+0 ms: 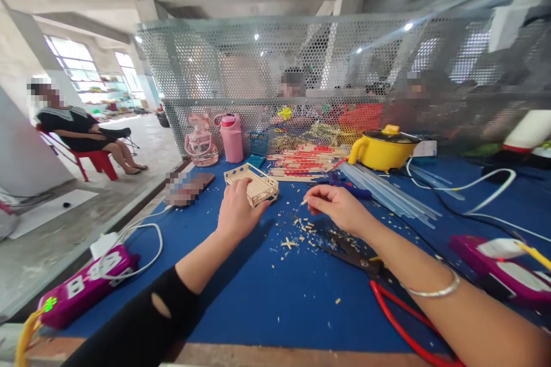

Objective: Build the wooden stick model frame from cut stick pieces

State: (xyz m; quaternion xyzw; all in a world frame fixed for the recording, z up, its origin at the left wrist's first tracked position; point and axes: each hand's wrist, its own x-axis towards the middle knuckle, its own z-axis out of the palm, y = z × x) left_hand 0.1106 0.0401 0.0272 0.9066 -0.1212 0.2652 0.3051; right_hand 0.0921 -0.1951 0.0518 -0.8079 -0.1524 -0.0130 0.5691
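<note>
My left hand (236, 209) grips the near left side of a small tray-like frame (253, 178) built from thin wooden sticks, with its thumb along the front and its fingers partly hiding it. To the right, my right hand (333, 206) is closed in a pinch on a small bit of wooden stick (303, 202), held just above the table. Below it lie scattered stick offcuts (306, 228) and a small cross of sticks (288, 243). Red-handled cutters (361, 262) lie under my right forearm. A pile of red-tipped wooden sticks (301, 161) lies behind my hands.
Clear glue sticks (391, 192) and a blue-handled tool (350, 188) lie right of the sticks. A yellow pot (385, 152), pink bottle (231, 137) and clear jug (201, 140) stand before a mesh screen (258, 69). Purple power strips (90, 284) flank the blue table (258, 298); a person sits left.
</note>
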